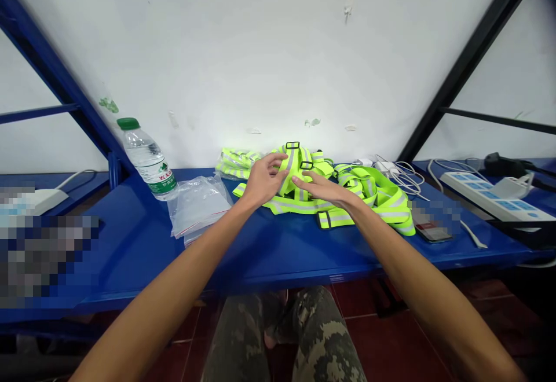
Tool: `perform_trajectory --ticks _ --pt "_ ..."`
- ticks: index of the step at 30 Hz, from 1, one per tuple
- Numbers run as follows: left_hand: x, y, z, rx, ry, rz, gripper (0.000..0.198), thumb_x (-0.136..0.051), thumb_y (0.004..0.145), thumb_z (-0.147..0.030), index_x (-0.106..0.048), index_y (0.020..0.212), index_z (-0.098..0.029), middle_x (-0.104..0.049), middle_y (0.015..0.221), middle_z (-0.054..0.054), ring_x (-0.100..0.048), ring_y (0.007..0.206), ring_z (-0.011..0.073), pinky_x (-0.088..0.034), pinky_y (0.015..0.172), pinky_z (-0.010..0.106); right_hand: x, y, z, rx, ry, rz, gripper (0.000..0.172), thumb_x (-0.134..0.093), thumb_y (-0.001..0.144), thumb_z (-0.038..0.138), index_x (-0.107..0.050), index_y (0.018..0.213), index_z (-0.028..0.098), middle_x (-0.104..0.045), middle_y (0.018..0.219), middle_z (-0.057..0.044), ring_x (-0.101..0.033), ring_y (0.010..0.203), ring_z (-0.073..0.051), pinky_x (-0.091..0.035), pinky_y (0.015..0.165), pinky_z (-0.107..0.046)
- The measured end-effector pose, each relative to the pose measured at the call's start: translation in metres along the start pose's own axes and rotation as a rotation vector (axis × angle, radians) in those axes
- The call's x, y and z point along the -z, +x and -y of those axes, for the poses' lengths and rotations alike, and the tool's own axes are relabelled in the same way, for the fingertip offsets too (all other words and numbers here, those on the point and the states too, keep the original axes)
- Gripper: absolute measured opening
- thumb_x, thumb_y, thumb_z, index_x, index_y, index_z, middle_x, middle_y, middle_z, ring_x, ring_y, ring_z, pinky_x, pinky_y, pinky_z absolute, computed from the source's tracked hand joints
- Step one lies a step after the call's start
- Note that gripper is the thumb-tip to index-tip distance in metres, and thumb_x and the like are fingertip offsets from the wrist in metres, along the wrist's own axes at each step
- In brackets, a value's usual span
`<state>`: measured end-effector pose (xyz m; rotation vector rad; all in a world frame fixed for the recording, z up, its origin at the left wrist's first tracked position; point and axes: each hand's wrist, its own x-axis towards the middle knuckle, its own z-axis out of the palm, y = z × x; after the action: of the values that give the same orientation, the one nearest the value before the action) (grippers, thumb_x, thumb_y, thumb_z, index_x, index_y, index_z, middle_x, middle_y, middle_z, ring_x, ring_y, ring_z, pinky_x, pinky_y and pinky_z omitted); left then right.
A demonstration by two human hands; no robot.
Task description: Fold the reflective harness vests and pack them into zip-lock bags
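Note:
A tangle of neon-yellow reflective straps with grey bands and black buckles lies on the blue shelf against the white wall. My left hand has its fingers curled round one upright strap of the pile. My right hand lies flat on the straps beside it, fingers stretched out toward the left hand. A second folded bundle of the same straps sits just behind the left hand.
A water bottle with a green cap stands at the left. Clear plastic bags lie beside it. White cables, a power strip and a phone sit at the right. Blue and black shelf posts rise on both sides.

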<state>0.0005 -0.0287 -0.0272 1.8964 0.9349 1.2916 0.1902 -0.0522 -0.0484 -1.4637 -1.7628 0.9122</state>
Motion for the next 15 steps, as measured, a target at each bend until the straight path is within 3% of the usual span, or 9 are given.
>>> perform_trajectory --ticks 3,6,9,12,15 --pt "-0.008 0.000 -0.019 -0.089 -0.007 -0.076 0.032 -0.065 0.079 -0.020 -0.065 0.110 -0.016 -0.064 0.090 0.005 -0.064 0.082 0.0158 -0.054 0.076 0.028 -0.005 0.011 0.000 0.157 0.110 0.122 0.050 -0.080 0.068 0.050 -0.064 0.104 0.019 -0.069 0.092 -0.005 -0.064 0.088 -0.023 -0.053 0.075 -0.032" --pt "-0.008 0.000 -0.026 -0.132 0.004 -0.131 0.035 -0.065 0.083 -0.025 -0.061 0.117 -0.020 -0.066 0.097 0.007 -0.065 0.090 0.0183 -0.055 0.080 0.031 -0.005 0.020 0.003 0.205 0.138 -0.029 0.034 -0.077 0.069 0.048 -0.062 0.072 0.018 -0.061 0.068 0.001 -0.059 0.069 -0.017 -0.051 0.068 -0.031" --pt "0.000 0.000 -0.017 -0.105 0.053 -0.110 0.067 -0.075 0.078 -0.033 -0.046 0.138 -0.022 -0.064 0.116 0.011 -0.063 0.105 0.0227 -0.054 0.090 0.037 0.002 0.027 0.013 0.202 0.328 -0.149 0.034 -0.078 0.067 0.047 -0.060 0.068 0.019 -0.060 0.062 0.002 -0.057 0.060 -0.015 -0.051 0.061 -0.031" --pt "0.009 0.001 0.003 0.042 0.097 0.137 0.098 -0.085 0.065 -0.035 -0.035 0.147 -0.018 -0.063 0.124 0.017 -0.063 0.111 0.0283 -0.052 0.095 0.043 0.010 0.029 0.031 0.136 0.555 -0.238 0.033 -0.083 0.063 0.039 -0.061 0.077 0.020 -0.060 0.058 0.002 -0.057 0.052 -0.016 -0.052 0.055 -0.033" --pt "0.011 0.000 0.020 0.030 0.129 0.366 0.080 -0.084 0.066 -0.036 -0.052 0.136 -0.016 -0.064 0.128 0.016 -0.060 0.120 0.0323 -0.047 0.104 0.047 0.016 0.032 0.048 0.029 0.692 -0.286 0.029 -0.079 0.066 0.028 -0.060 0.086 0.020 -0.058 0.056 0.002 -0.058 0.048 -0.016 -0.054 0.053 -0.034"
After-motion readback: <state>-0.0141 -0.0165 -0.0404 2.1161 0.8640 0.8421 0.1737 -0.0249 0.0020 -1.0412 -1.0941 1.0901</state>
